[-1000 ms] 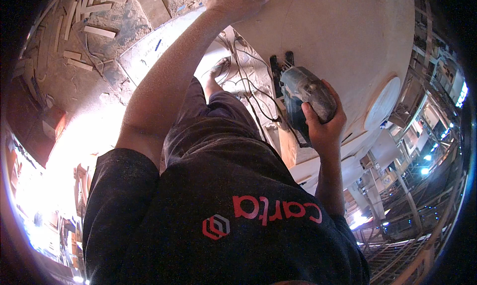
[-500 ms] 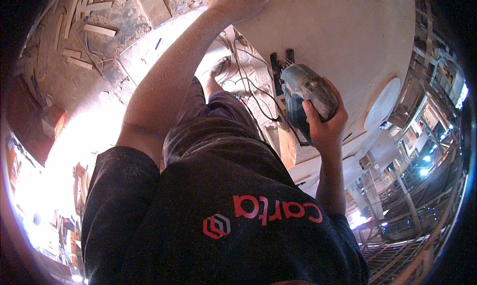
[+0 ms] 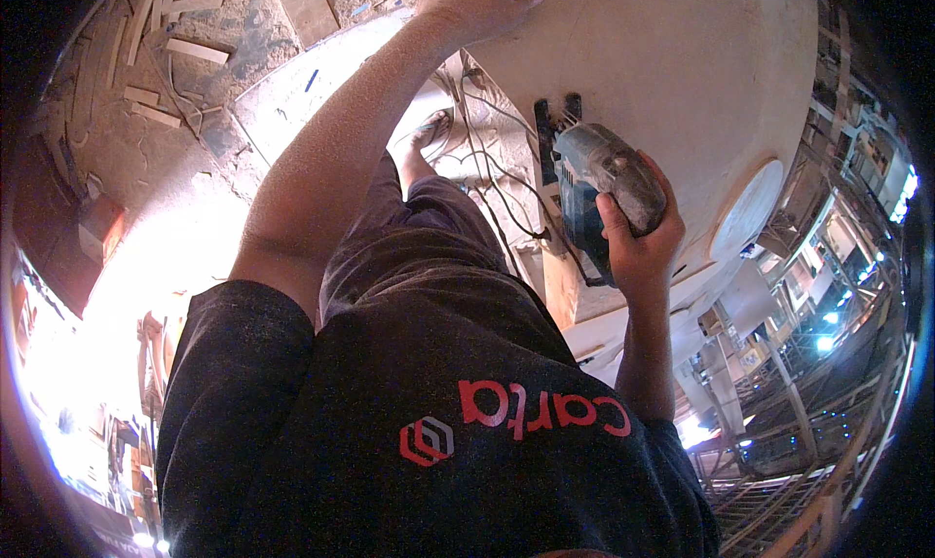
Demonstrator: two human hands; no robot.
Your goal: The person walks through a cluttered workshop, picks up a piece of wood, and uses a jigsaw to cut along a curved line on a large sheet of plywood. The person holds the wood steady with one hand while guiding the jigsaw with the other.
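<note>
My right hand [image 3: 648, 222] is closed around a dusty, dark jigsaw [image 3: 599, 178] at the edge of a large pale board [image 3: 682, 61], with its base plate along that edge and the blade end pointing away from me. Near the top of the picture my left hand [image 3: 482, 3] lies on the board's far-left part, thumb stretched out; its other fingertips are partly out of sight. Dark cables [image 3: 492, 178] run beside and below the jigsaw, left of the board's edge.
A round pale piece [image 3: 748, 209] lies on the board's right side. Wood offcuts [image 3: 195, 52] are scattered on the dusty floor at upper left, beside a white sheet [image 3: 292, 91]. My foot [image 3: 429, 130] shows below. Scaffold-like framework [image 3: 799, 383] and lights fill the right rim.
Both hands, the jigsaw and the board's edge sit slightly further right in the picture than before; the jigsaw's position along that edge looks almost unchanged.
</note>
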